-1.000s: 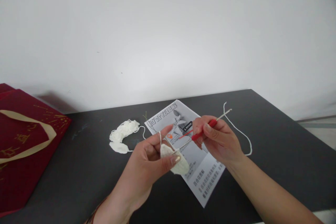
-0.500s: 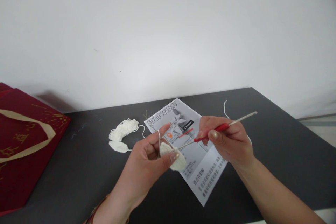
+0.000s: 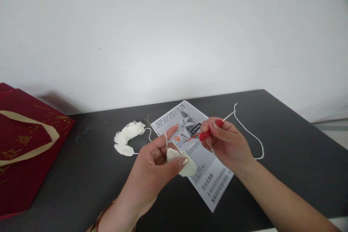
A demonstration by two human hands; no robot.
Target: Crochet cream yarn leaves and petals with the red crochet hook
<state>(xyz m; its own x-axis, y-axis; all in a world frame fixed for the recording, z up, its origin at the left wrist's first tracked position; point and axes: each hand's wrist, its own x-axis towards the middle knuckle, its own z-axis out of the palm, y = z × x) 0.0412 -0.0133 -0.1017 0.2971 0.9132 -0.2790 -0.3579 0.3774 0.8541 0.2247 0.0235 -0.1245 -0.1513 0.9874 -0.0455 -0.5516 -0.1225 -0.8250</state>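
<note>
A small white crocheted piece [image 3: 190, 166] is pinched between the thumb and fingers of my left hand [image 3: 160, 166]. White yarn [image 3: 166, 140] runs over the raised index finger of that hand. To the right, my right hand [image 3: 227, 143] is closed around the red handle of a crochet hook [image 3: 210, 131]. One pale metal end of the hook points up and to the right. The hook's other end is not clearly visible. A printed paper [image 3: 212, 192] with a flower picture lies beneath both hands.
A loose white yarn skein [image 3: 129, 133] lies left of the paper, beside a flat white crocheted piece [image 3: 123, 149]. A dark red gift bag [image 3: 35, 174] stands at the left. The black table [image 3: 89, 181] meets a white wall [image 3: 174, 36] behind. A white yarn tail [image 3: 252, 135] curves at the right.
My right hand has moved a little left and up and has turned the hook to a steeper angle. Its metal end now reaches less far right. My left hand has barely moved.
</note>
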